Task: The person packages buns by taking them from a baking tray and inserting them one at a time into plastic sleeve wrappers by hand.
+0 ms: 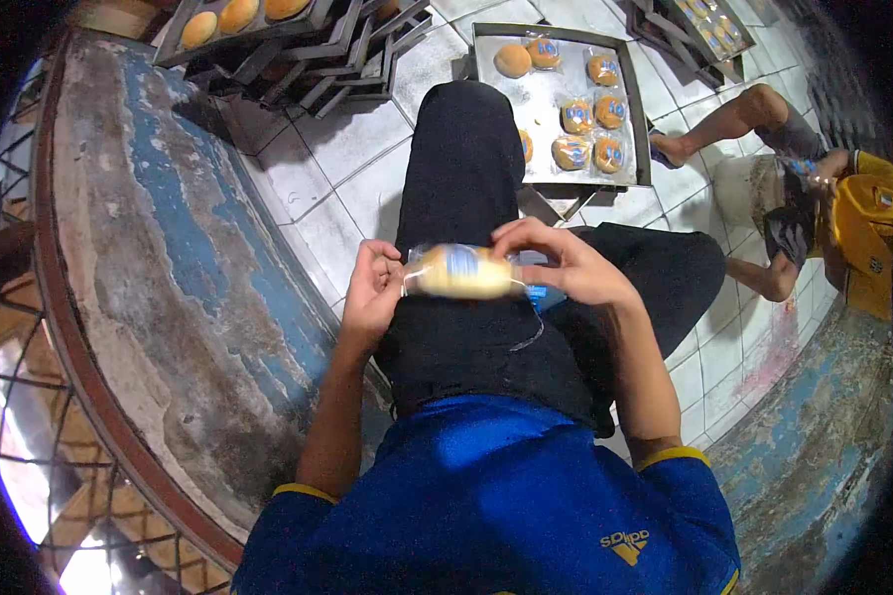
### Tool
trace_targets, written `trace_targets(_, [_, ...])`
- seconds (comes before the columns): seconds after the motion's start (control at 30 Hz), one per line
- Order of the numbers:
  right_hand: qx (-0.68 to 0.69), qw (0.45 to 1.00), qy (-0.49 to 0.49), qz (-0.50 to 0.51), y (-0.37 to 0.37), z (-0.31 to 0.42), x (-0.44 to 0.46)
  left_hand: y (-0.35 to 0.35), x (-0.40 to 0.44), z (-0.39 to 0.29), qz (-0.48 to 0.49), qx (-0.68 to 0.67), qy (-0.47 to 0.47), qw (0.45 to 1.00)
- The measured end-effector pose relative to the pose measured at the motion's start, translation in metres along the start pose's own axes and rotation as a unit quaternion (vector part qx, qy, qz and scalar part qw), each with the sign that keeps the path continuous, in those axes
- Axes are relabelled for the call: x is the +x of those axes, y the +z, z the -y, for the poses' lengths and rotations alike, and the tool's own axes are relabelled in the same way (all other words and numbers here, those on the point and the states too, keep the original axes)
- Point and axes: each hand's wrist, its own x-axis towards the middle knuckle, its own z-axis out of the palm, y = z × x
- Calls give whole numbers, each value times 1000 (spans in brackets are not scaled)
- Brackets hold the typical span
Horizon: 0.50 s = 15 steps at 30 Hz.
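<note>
A bun in a clear plastic wrapper with blue print point(463, 273) is held above my lap, slightly smeared by motion. My left hand point(372, 290) pinches the twisted wrapper end on the left. On the other side, my right hand point(574, 266) grips the right end, thumb and fingers closed around it. A small blue printed piece point(548, 297) lies on my dark trousers just below the right hand, partly hidden by it. Beyond my knees, a metal tray point(536, 99) carries several wrapped buns point(576, 115) and an unwrapped bun point(513, 60).
Stacked metal trays with plain buns point(238, 14) stand at the upper left. Another tray of wrapped buns point(712, 28) is at the upper right. A person in a yellow top point(868, 223) sits at the right. A worn, paint-chipped ledge point(159, 268) runs along the left.
</note>
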Motion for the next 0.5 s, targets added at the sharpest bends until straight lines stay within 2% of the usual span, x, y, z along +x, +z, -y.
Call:
trace_targets(0.07, [140, 982, 101, 79, -4, 14, -7, -3, 5, 7, 19, -4, 47, 999])
trace_targets(0.1, [81, 988, 96, 87, -7, 21, -9, 1, 8, 6, 12, 3, 51, 999])
trace_targets(0.13, [80, 989, 96, 85, -12, 26, -12, 4, 11, 5, 5, 11, 54, 998])
trace_targets(0.2, [98, 992, 80, 30, -25, 32, -18, 7, 17, 4, -25, 117, 41, 992])
trace_targets(0.27, [87, 992, 28, -92, -38, 26, -18, 7, 23, 3, -32, 135, 49, 989])
trace_targets(0.33, [13, 967, -67, -245, -51, 15, -1, 9, 25, 1, -37, 154, 55, 986])
trace_targets(0.4, [23, 928, -66, -366, -75, -1, 30, 11, 26, -4, -36, 136, 33, 990])
trace_targets(0.5, [1, 906, -89, -413, -120, -37, 81, 15, 24, -14, -26, 149, 46, 987])
